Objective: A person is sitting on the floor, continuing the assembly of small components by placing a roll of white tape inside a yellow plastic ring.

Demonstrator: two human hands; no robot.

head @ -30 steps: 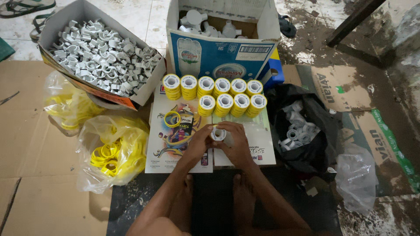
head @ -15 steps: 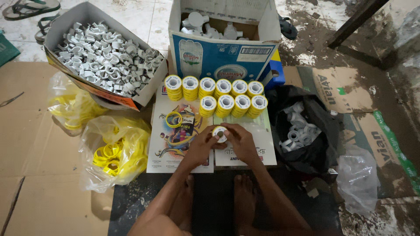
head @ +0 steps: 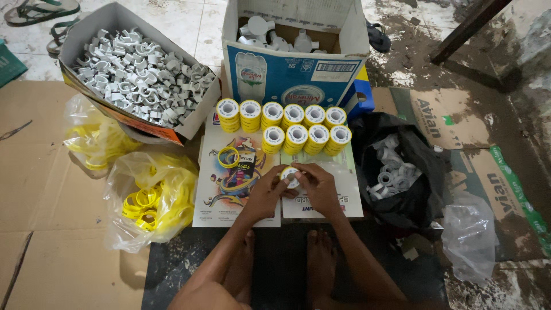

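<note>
While the scene is being viewed from the head camera, a small round tape roll [head: 290,174], white on its flat face with a yellow rim, is being pinched between both hands above the glossy printed sheets [head: 235,189] that are lying flat on the floor. The left hand [head: 265,195] is being held with its grip pressed together on the roll's left edge, and the right hand [head: 318,186] is being curled over the roll's right side, its fingertips closed on the rim. Just beyond the hands, two rows of matching rolls [head: 295,123] are being kept in short upright stacks, each a yellow cylinder with a white disc top and a dark centre hole. One loose yellow ring [head: 228,156] is lying flat on the left sheet. Behind the rows, a blue and white cardboard box [head: 293,74] with open flaps is being used to hold white plastic fittings. To the left, a tilted cardboard box [head: 138,69] is being filled by a heap of small grey-white plastic clips. Two crinkled clear bags [head: 152,201] of yellow rings are resting on flattened brown cardboard [head: 40,189]. To the right, a slack black plastic bag [head: 402,172] is being left open on pale spools. Bare feet [head: 318,264] are being rested on the dark floor below the sheets.
</note>
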